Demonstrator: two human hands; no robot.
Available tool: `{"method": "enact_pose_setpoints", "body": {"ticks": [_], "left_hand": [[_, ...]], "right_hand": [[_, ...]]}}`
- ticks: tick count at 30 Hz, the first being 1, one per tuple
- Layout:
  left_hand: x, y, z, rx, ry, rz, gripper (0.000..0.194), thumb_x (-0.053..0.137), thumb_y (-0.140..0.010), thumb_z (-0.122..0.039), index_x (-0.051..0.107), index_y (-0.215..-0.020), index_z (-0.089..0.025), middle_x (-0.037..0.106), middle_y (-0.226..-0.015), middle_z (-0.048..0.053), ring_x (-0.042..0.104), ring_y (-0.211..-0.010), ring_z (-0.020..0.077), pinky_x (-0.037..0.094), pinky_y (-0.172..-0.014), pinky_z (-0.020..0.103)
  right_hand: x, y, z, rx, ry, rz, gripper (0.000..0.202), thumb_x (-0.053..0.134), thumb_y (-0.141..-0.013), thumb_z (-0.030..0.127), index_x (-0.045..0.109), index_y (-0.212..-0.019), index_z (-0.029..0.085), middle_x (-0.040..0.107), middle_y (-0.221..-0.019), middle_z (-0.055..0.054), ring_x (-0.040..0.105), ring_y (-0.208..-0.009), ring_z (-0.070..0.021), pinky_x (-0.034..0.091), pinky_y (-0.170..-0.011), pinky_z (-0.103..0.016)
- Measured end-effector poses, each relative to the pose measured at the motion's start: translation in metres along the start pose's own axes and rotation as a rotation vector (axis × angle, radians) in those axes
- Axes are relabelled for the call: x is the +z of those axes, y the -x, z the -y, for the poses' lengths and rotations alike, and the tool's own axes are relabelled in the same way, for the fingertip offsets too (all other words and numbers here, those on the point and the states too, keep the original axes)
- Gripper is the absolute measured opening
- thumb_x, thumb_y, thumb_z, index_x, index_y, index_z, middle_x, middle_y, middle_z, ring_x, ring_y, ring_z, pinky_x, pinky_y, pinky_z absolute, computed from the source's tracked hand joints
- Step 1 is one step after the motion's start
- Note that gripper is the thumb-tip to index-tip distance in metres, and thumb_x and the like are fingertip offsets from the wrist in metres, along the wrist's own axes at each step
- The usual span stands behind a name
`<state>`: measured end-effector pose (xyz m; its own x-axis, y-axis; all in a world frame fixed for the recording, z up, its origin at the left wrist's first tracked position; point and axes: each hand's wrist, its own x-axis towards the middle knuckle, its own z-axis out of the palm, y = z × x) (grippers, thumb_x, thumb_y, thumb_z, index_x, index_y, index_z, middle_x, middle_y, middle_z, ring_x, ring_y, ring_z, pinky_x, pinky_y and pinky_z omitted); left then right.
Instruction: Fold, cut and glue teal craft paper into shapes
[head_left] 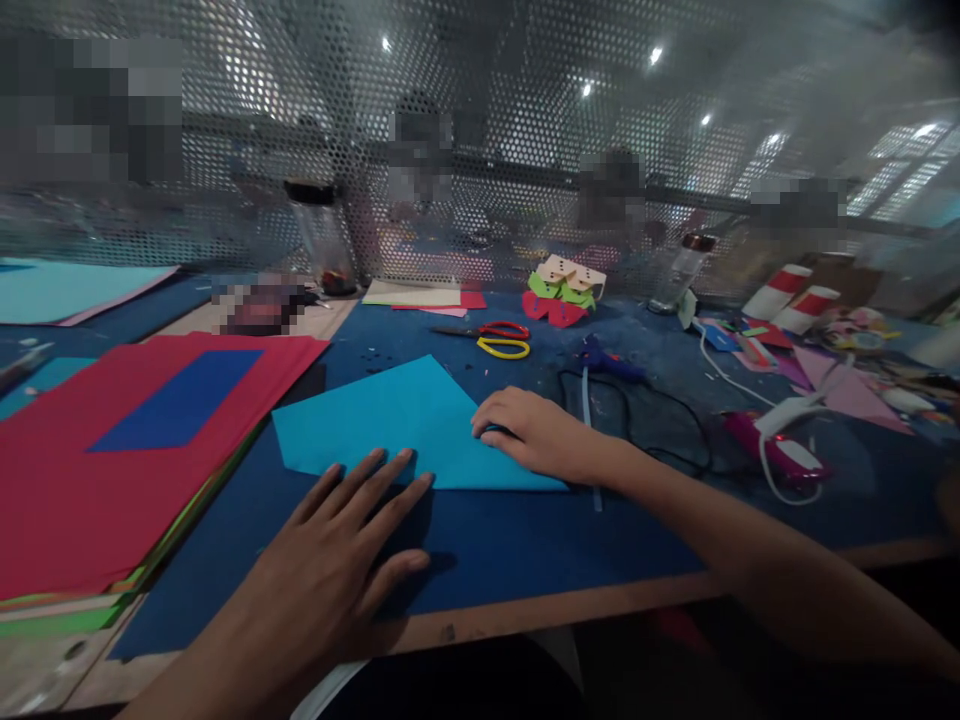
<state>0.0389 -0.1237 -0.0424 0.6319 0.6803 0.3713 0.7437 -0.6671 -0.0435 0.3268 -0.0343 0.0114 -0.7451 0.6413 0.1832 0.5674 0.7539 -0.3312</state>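
A folded sheet of bright blue paper [375, 420] lies on the dark blue work surface in front of me. My left hand [341, 545] is open, fingers spread, with its fingertips on the paper's near edge. My right hand [536, 435] is closed, its curled fingers and thumb against the right side of the sheet; exactly what the fingertips grip is hidden. Beyond the paper lie scissors [502, 340] with one red and one yellow handle. To the right of the scissors is a dark blue glue gun [611, 362], a translucent glue stick [587, 400] running from it under my right forearm.
Red sheets [97, 500] with a dark blue rectangle [180, 400] on top are stacked at left. A folded paper piece [562, 290] stands at the back, near a jar [322, 240]. At right are a pink-and-white power strip [780, 450], cords and paper scraps. Perforated metal [510, 130] stands behind.
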Motion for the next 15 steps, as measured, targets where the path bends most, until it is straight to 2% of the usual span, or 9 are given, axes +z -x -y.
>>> {"method": "enact_pose_setpoints", "body": {"ticks": [3, 5, 9, 15], "left_hand": [[0.002, -0.003, -0.005, 0.024, 0.038, 0.004, 0.070, 0.047, -0.102, -0.062, 0.039, -0.159, -0.023, 0.048, -0.160, 0.009, 0.050, -0.143, 0.0296, 0.037, -0.120, 0.049], [0.004, -0.004, -0.008, 0.037, 0.040, -0.012, 0.072, 0.047, -0.102, -0.062, 0.038, -0.159, -0.020, 0.049, -0.159, 0.011, 0.052, -0.140, 0.0286, 0.037, -0.120, 0.047], [0.006, -0.006, -0.014, 0.045, -0.004, 0.000, 0.065, 0.049, -0.100, -0.063, 0.046, -0.155, -0.028, 0.044, -0.162, 0.010, 0.047, -0.144, 0.0332, 0.036, -0.118, 0.053], [0.006, -0.008, -0.019, 0.020, -0.031, 0.034, 0.060, 0.048, -0.101, -0.061, 0.042, -0.156, -0.037, 0.043, -0.162, 0.012, 0.046, -0.144, 0.0363, 0.040, -0.113, 0.058]], "right_hand": [[0.000, 0.000, -0.001, 0.000, -0.015, -0.005, 0.019, 0.054, -0.103, 0.020, 0.072, -0.109, 0.018, 0.071, -0.120, -0.010, 0.061, -0.116, -0.0242, 0.043, -0.107, -0.045], [0.000, 0.000, -0.001, -0.004, -0.017, -0.010, 0.019, 0.054, -0.102, 0.020, 0.072, -0.108, 0.018, 0.071, -0.120, -0.011, 0.061, -0.116, -0.0242, 0.043, -0.107, -0.045], [0.000, 0.000, -0.001, 0.000, -0.019, 0.001, 0.018, 0.054, -0.102, 0.020, 0.071, -0.108, 0.018, 0.070, -0.121, -0.010, 0.061, -0.117, -0.0241, 0.043, -0.107, -0.043], [0.001, 0.001, -0.003, -0.004, -0.033, -0.006, 0.018, 0.055, -0.102, 0.021, 0.071, -0.108, 0.017, 0.070, -0.122, -0.010, 0.060, -0.118, -0.0236, 0.044, -0.107, -0.042]]}}
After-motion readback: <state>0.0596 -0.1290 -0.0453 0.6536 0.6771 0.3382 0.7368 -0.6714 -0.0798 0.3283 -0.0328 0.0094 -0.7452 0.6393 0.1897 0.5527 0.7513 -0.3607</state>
